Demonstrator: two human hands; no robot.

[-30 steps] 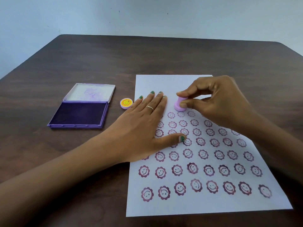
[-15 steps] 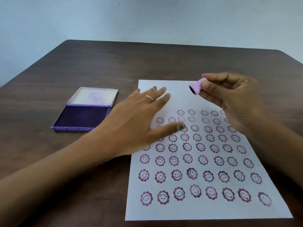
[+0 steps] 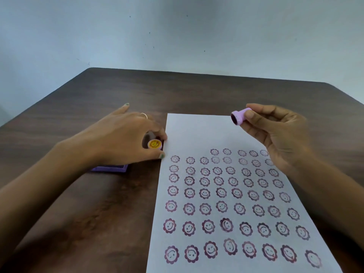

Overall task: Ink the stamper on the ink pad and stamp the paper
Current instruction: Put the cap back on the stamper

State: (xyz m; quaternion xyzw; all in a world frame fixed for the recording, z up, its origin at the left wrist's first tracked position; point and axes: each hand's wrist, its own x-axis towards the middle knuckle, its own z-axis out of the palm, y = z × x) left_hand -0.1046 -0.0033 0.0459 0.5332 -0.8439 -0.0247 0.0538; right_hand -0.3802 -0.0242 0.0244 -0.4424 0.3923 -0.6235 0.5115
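Note:
My right hand [image 3: 279, 134] holds a small lilac stamper [image 3: 239, 116] above the top of the white paper [image 3: 197, 131], its inked face turned left. The paper carries several rows of purple smiley flower prints. My left hand [image 3: 122, 134] rests on the table left of the paper, thumb and fingers closed around a round yellow smiley cap [image 3: 154, 144]. The purple ink pad [image 3: 110, 168] is mostly hidden under my left hand and wrist; only its front edge shows.
A dark wooden table [image 3: 197, 91] carries everything, and a plain pale wall stands behind it. The paper's top band has no prints. The table's far edge and right corner are in view.
My left hand left the paper, moved left and closed on the yellow cap. My right hand lifted the stamper off the paper and turned it sideways. The view tilted up.

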